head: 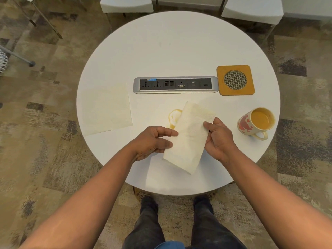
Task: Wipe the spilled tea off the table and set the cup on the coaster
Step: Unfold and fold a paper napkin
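Note:
A folded white paper towel (188,137) is held above the round white table (172,51), my left hand (152,141) pinching its left edge and my right hand (219,137) its right edge. Beneath its far end lies a yellow-brown tea spill (173,116), ring shaped and partly hidden by the towel. A cream cup with red hearts (256,123), holding tea, stands at the right, handle toward me. The orange square coaster (235,79) with a mesh disc lies farther back, apart from the cup.
A flat paper towel sheet (106,108) lies at the table's left. A grey socket strip (175,84) is set into the table's middle, just left of the coaster. White chairs (125,4) stand beyond the far edge. My legs are below the near edge.

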Available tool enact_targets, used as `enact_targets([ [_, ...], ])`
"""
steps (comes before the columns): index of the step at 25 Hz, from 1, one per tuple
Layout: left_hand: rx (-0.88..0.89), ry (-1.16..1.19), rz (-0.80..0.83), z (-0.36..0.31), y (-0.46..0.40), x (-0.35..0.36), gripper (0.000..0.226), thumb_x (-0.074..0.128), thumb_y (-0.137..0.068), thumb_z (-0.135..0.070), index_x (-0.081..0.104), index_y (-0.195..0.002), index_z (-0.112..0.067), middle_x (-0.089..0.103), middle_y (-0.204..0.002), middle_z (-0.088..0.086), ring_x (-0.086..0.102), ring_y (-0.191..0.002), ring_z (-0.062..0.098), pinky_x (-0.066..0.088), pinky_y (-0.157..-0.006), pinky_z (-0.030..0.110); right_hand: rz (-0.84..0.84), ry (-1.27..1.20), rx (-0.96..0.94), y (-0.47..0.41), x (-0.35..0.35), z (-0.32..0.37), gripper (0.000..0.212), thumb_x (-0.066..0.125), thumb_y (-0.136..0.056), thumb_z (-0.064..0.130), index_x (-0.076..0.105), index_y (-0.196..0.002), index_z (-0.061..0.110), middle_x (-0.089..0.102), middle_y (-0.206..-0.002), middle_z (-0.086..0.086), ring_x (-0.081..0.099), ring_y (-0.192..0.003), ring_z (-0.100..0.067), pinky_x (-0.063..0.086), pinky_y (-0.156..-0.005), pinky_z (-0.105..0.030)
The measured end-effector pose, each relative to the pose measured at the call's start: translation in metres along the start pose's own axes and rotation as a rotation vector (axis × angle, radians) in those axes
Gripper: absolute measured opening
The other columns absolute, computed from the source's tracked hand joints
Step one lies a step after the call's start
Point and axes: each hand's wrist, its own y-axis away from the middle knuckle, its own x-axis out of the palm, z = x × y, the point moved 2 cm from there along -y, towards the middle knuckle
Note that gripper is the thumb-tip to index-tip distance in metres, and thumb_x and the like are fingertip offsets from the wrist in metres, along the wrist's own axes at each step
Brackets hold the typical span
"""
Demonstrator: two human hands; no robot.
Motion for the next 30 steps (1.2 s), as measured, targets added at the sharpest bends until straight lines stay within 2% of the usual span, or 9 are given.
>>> enact_targets([
  [4,-0.031,-0.07,0.085,-0.004,0.005,-0.001,0.036,0.066,-0.088,0.015,0.07,-0.119,-0.004,0.07,-0.069,-0.017,0.065,-0.068,-0.001,0.055,-0.073,0.018,-0.039,-0.01,-0.022,-0.002,-0.004,0.008,0.033,0.045,-0.099,-0.004,0.063,-0.123,0.008,0.077,-0.107,-0.005,0.074,-0.096,-0.022,0.06,-0.077,-0.036],
  [8,-0.062,-0.075,0.116,0.002,0.004,-0.003,0.039,0.069,-0.085,0.014,0.075,-0.115,-0.01,0.074,-0.102,0.0,0.07,-0.088,0.009,0.057,-0.079,0.024,-0.078,-0.047,-0.035,-0.007,-0.011,0.016,0.033,0.046,-0.099,-0.003,0.063,-0.123,0.01,0.076,-0.111,-0.005,0.072,-0.102,-0.025,0.06,-0.079,-0.037],
  [12,-0.063,-0.017,0.068,0.006,0.001,0.003,0.02,0.07,-0.092,-0.003,0.075,-0.112,-0.005,0.068,-0.083,0.0,0.064,-0.075,0.009,0.057,-0.072,0.023,-0.067,-0.057,-0.029,-0.01,-0.012,0.013,0.034,0.044,-0.098,-0.004,0.061,-0.125,0.009,0.074,-0.117,-0.009,0.071,-0.106,-0.028,0.056,-0.092,-0.045],
  [15,-0.007,-0.071,0.004,0.007,0.0,0.004,0.014,0.076,-0.087,0.001,0.074,-0.1,-0.005,0.067,-0.071,-0.001,0.064,-0.071,0.01,0.058,-0.071,0.025,-0.072,-0.069,-0.038,-0.011,-0.014,0.013,0.034,0.044,-0.099,-0.004,0.061,-0.125,0.008,0.074,-0.117,-0.008,0.071,-0.105,-0.026,0.058,-0.09,-0.042],
  [18,-0.004,-0.097,-0.01,0.007,-0.001,0.001,0.019,0.077,-0.084,0.005,0.076,-0.097,-0.008,0.066,-0.072,-0.003,0.065,-0.072,0.009,0.056,-0.07,0.022,-0.075,-0.099,-0.047,-0.013,-0.019,0.015,0.034,0.044,-0.099,-0.005,0.062,-0.124,0.009,0.074,-0.116,-0.006,0.073,-0.102,-0.023,0.06,-0.082,-0.034],
  [22,-0.003,-0.073,-0.065,0.006,-0.004,-0.007,0.024,0.074,-0.083,0.01,0.075,-0.098,-0.01,0.061,-0.081,0.008,0.063,-0.075,0.017,0.055,-0.067,0.023,-0.087,-0.043,-0.049,-0.017,-0.028,0.011,0.031,0.046,-0.098,-0.005,0.065,-0.111,0.016,0.074,-0.117,-0.006,0.072,-0.102,-0.023,0.059,-0.085,-0.04],
  [25,0.001,-0.06,-0.17,0.007,-0.01,-0.016,0.025,0.072,-0.083,0.011,0.072,-0.093,-0.012,0.059,-0.075,0.006,0.058,-0.067,0.014,0.051,-0.063,0.023,-0.151,0.081,-0.051,-0.019,-0.037,0.009,0.034,0.052,-0.09,-0.01,0.062,-0.106,0.018,0.07,-0.115,-0.009,0.068,-0.094,-0.025,0.059,-0.082,-0.04],
  [28,-0.001,-0.084,-0.219,0.011,-0.018,-0.018,0.029,0.068,-0.085,0.01,0.073,-0.1,-0.015,0.061,-0.077,0.002,0.061,-0.074,0.012,0.055,-0.075,0.029,-0.206,0.212,-0.042,-0.022,-0.049,0.003,0.048,0.056,-0.084,-0.01,0.058,-0.123,0.017,0.065,-0.107,-0.008,0.059,-0.086,-0.021,0.053,-0.07,-0.031],
  [30,-0.027,-0.08,-0.192,0.013,-0.021,-0.012,0.03,0.061,-0.089,0.01,0.074,-0.106,-0.012,0.061,-0.082,0.006,0.061,-0.081,0.015,0.058,-0.084,0.032,-0.238,0.259,-0.056,-0.024,-0.056,-0.002,0.051,0.058,-0.082,-0.009,0.056,-0.126,0.017,0.064,-0.11,-0.01,0.06,-0.088,-0.021,0.054,-0.071,-0.03],
])
